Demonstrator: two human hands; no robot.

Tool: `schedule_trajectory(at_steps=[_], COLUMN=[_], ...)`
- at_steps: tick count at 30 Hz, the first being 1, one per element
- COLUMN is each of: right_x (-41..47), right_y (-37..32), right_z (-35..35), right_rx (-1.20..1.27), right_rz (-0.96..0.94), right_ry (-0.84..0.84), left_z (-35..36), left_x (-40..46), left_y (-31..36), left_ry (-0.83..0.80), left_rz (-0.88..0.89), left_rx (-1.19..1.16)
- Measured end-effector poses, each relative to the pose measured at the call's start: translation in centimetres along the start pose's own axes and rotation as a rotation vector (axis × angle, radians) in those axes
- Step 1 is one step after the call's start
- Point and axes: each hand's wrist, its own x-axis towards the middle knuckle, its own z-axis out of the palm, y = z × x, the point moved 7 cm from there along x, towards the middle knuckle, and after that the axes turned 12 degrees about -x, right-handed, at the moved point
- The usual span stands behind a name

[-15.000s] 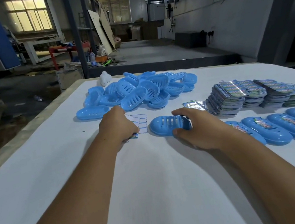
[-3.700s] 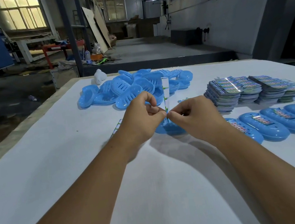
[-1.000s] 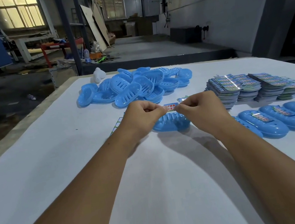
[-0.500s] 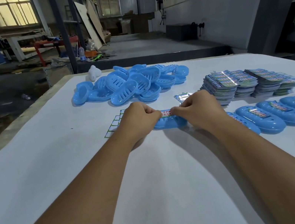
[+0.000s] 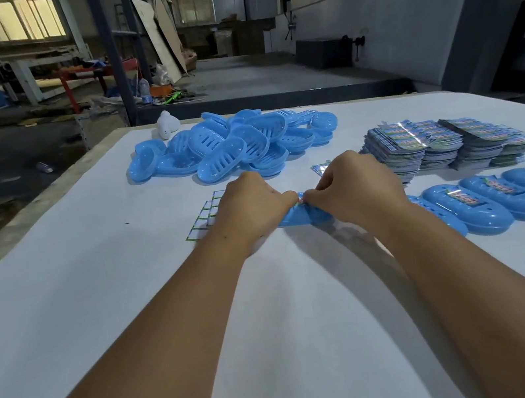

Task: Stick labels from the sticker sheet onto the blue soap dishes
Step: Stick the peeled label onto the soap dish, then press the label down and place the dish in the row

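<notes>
Pressing label (image 5: 301,198) onto dish (image 5: 306,217), head view. Left hand (image 5: 252,205) and right hand (image 5: 353,189): fingers curled, each pinching one label end; fingertips hidden. Dish sits on table (image 5: 91,262), just right of sheet (image 5: 206,213), near side of pile (image 5: 231,146); labelled row (image 5: 504,196) further right. Advice: lay label flat and centred, then smooth outward from the middle. Change: a second ago label was held above dish; now hands are lower, label down against it.
</notes>
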Motion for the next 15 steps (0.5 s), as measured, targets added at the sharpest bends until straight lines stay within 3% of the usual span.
schedule_trajectory(at_steps=[7, 15], right_x=[0.2, -0.8], right_y=[0.1, -2.1], right_z=[-0.1, 0.5], right_rx=[0.021, 0.289], right_rz=[-0.015, -0.255], right_ry=[-0.026, -0.103], left_z=[0.3, -0.7], left_x=[0.4, 0.5], left_y=[1.1, -0.7], left_ry=[0.066, 0.164], left_rz=[0.061, 0.073], left_rx=[0.257, -0.060])
